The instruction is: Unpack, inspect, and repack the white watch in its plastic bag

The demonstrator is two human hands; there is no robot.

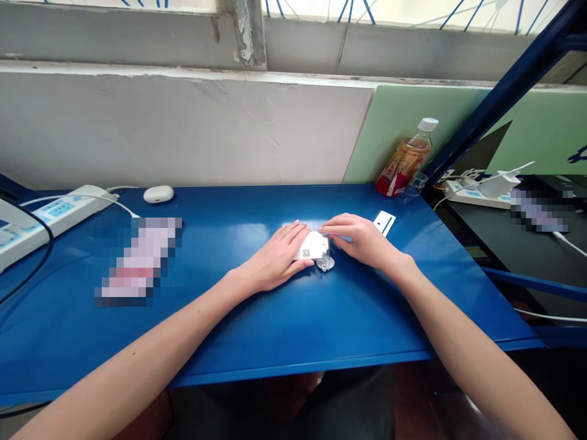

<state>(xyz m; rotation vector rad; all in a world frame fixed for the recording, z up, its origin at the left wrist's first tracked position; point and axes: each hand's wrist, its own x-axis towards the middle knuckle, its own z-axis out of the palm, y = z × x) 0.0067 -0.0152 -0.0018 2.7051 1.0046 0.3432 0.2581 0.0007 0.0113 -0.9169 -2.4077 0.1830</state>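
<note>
On the bench (275, 333) we count one power strip (64, 211), one pixelated phone (142, 256), one white case (158, 194); left hand (277, 256), fingers clamped on one central white packet (313, 245); right hand (364, 238), fingers bunched at its edge, grip unclear, partly hiding one card (385, 221); one bottle (406, 159).

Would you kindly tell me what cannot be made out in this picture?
All in the head view:
White piece: its left end is covered by the left hand.
Printed square on it: too small to read.
Phone-like slab: its surface is hidden by pixelation.
White card: its near end is partly hidden by the right hand.
Power strip: cut off by the left edge.
</note>
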